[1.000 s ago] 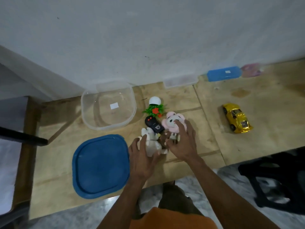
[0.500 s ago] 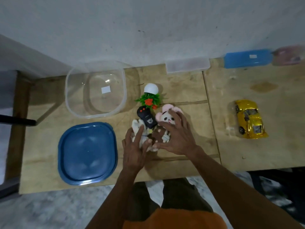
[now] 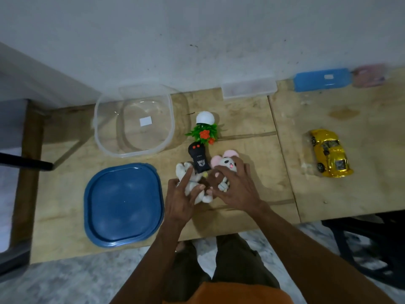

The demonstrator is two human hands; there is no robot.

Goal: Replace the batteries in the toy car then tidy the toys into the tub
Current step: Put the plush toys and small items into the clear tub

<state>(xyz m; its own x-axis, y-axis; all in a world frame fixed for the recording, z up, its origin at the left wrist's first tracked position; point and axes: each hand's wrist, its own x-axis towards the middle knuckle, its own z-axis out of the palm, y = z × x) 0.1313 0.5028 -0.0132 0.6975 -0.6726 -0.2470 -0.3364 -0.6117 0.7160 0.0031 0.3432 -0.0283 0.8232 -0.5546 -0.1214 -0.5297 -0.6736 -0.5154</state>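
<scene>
Two small plush toys lie mid-table: a white plush (image 3: 183, 171) and a pink-eared plush (image 3: 229, 163) with a brown body. My left hand (image 3: 180, 199) grips the white plush, index finger stretched over it. My right hand (image 3: 237, 187) covers the pink-eared plush, with fingers and thumb curled round its body. A black remote (image 3: 198, 159) lies just beyond the plush toys, touching them. The yellow toy car (image 3: 329, 152) sits far right, away from both hands. The clear tub (image 3: 96, 130) stands open at the back left.
The tub's blue lid (image 3: 123, 205) lies flat left of my left hand. A small fake plant in a white pot (image 3: 205, 129) lies on its side behind the remote. A clear box (image 3: 248, 89), a blue box (image 3: 322, 79) and a pink thing (image 3: 369, 76) line the wall.
My hands have drawn closer together on the plush toys and my fingers have curled round them. The toys shifted slightly. The view has tilted down towards the table.
</scene>
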